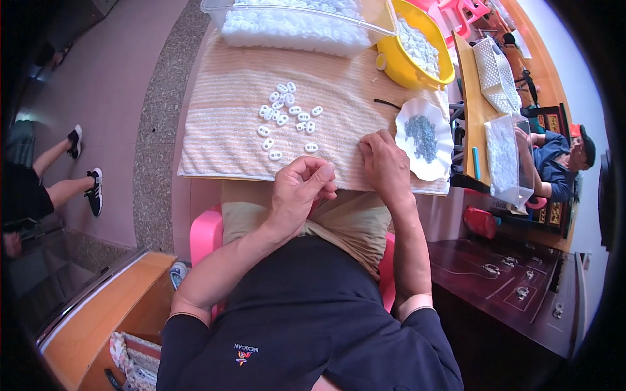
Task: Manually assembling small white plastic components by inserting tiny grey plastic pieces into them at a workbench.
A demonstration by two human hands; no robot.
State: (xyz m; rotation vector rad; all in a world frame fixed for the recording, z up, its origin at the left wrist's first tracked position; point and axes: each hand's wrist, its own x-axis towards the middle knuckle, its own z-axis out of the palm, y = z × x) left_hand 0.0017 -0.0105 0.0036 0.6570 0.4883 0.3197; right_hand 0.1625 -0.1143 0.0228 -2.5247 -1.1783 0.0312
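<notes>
My left hand [300, 187] is closed above the near edge of a striped towel [222, 124], its thumb pressed against curled fingers. Whatever it may hold is hidden. My right hand [386, 163] has its fingertips drawn together low over the towel, just left of a scalloped white dish [441, 140]. Anything between those fingertips is too small to make out. Small dark pieces [421, 135] are heaped in the dish. Beyond my left hand lie several small oval white plastic pieces [285, 107] with dark spots or holes, the closest one [311, 148] a little above its fingers.
A clear bin [297, 36] full of white pieces stands at the far edge, beside a yellow basin [404, 72] with more. A thin black strip [387, 103] lies near the dish. At right, a person [554, 163] reaches to another clear bin [508, 159]. Someone's legs [65, 166] show at left.
</notes>
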